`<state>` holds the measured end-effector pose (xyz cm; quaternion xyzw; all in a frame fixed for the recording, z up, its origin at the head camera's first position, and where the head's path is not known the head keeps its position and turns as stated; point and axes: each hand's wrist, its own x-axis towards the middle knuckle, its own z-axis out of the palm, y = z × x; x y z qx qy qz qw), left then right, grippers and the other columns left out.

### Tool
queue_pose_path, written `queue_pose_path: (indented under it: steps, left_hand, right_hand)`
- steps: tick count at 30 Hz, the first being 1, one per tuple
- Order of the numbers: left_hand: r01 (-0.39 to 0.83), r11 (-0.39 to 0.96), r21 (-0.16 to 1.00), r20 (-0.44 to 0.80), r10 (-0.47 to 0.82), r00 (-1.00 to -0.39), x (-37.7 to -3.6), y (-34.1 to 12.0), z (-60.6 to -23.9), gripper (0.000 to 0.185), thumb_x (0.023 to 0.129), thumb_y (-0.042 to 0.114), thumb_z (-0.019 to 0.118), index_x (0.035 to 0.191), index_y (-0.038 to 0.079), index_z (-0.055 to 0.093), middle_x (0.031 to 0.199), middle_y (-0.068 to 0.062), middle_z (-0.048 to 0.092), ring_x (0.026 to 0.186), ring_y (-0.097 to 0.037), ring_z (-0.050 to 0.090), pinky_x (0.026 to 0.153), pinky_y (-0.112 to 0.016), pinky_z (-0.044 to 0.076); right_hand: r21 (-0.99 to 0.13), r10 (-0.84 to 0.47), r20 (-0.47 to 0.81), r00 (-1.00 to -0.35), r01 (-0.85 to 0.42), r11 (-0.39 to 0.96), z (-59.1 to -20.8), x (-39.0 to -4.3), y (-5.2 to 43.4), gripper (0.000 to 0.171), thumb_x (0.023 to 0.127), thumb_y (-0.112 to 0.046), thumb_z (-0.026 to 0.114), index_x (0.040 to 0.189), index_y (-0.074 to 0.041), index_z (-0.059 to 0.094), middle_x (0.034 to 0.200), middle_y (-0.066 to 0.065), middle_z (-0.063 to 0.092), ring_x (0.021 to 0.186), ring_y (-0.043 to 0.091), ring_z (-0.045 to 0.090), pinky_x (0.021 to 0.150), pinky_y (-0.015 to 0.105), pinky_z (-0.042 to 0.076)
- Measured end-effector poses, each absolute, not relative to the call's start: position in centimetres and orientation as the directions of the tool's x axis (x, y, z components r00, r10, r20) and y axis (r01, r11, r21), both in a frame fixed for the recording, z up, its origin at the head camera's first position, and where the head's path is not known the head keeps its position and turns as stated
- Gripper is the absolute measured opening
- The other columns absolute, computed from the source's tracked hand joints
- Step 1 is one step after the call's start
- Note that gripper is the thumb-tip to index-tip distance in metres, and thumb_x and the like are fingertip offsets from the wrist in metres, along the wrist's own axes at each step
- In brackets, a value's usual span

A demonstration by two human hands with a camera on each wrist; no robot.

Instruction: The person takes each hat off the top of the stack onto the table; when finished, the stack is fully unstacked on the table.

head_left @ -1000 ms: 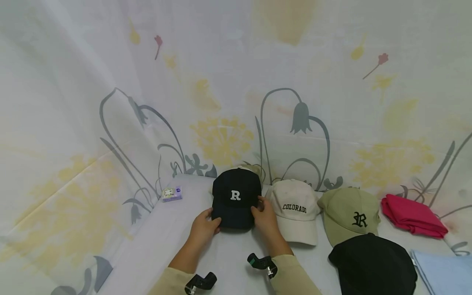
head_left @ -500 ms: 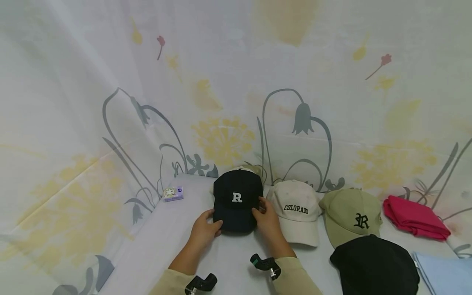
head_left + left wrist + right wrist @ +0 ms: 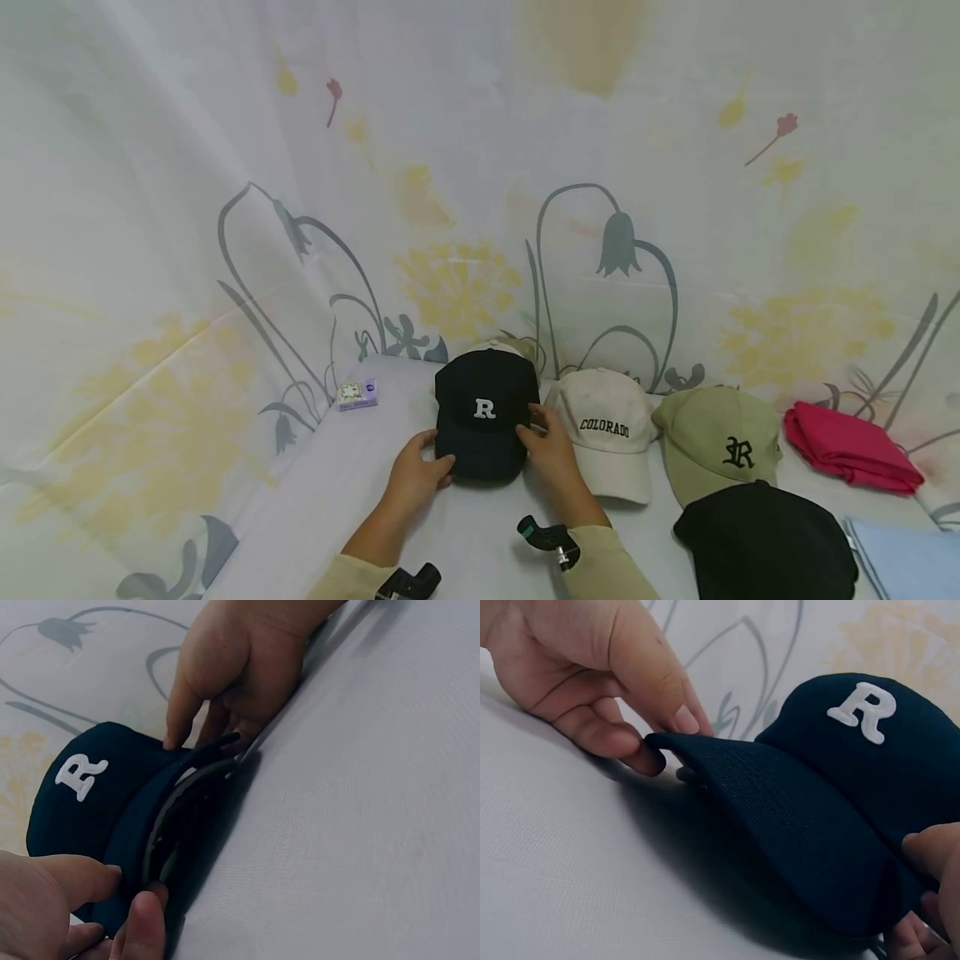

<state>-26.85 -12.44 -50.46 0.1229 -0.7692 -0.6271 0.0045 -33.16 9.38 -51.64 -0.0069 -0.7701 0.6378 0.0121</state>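
Squarely between left hand (image 3: 415, 477) and right hand (image 3: 553, 452) sits the dark cap (image 3: 486, 427), brim (image 3: 480, 461) on the near side. Both pinch its opposite edges.

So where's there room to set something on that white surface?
Free: the patch between the purple box and left hand, and in front of the R cap, between the arms. Crowded: the right, from the Colorado cap to the blue cloth.
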Motion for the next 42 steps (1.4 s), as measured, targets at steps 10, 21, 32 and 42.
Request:
queue_pose_path:
  steps: [10, 21, 32, 42]
  left_hand:
    - [-0.199, 0.209, 0.958, -0.163, -0.175, -0.971, -25.2, -12.8, -50.4, 0.065, 0.094, 0.005, 0.074, 0.152, -0.001, 0.046, 0.154, -0.026, 0.046, 0.069, -0.012, 0.067, 0.07, -0.028, 0.062]
    - [-0.201, 0.137, 0.97, -0.178, -0.164, -0.97, -23.7, -13.0, -50.5, 0.064, 0.094, 0.004, 0.075, 0.151, 0.0, 0.046, 0.152, -0.026, 0.047, 0.074, -0.015, 0.068, 0.071, -0.031, 0.063]
    - [-0.222, 0.131, 0.966, -0.198, -0.171, -0.965, -21.7, -13.0, -49.9, 0.066, 0.093, 0.005, 0.077, 0.151, -0.001, 0.046, 0.153, -0.027, 0.045, 0.071, -0.015, 0.067, 0.069, -0.032, 0.063]
    - [-0.233, 0.135, 0.963, -0.211, -0.156, -0.965, -20.5, -13.0, -49.9, 0.067, 0.093, 0.006, 0.077, 0.151, -0.001, 0.046, 0.153, -0.028, 0.045, 0.073, -0.015, 0.068, 0.069, -0.032, 0.063]
  right_hand:
    - [-0.983, 0.055, 0.018, -0.998, -0.007, 0.182, -51.6, -32.3, 9.4, 0.042, 0.101, -0.011, 0.067, 0.141, -0.004, 0.055, 0.143, 0.026, 0.055, 0.131, 0.042, 0.055, 0.099, 0.049, 0.054]
    - [-0.982, 0.092, -0.001, -0.996, 0.018, 0.188, -51.7, -30.9, 9.4, 0.035, 0.1, -0.011, 0.069, 0.133, -0.005, 0.059, 0.136, 0.022, 0.059, 0.121, 0.036, 0.06, 0.091, 0.044, 0.056]
    - [-0.98, 0.102, 0.007, -0.995, 0.014, 0.196, -51.6, -29.0, 9.6, 0.032, 0.099, -0.012, 0.07, 0.129, -0.006, 0.062, 0.13, 0.02, 0.063, 0.112, 0.031, 0.064, 0.082, 0.037, 0.056]
    - [-0.978, 0.125, 0.012, -0.992, 0.015, 0.206, -51.2, -27.5, 9.8, 0.026, 0.099, -0.012, 0.069, 0.124, -0.005, 0.065, 0.126, 0.02, 0.065, 0.113, 0.034, 0.061, 0.086, 0.039, 0.055]
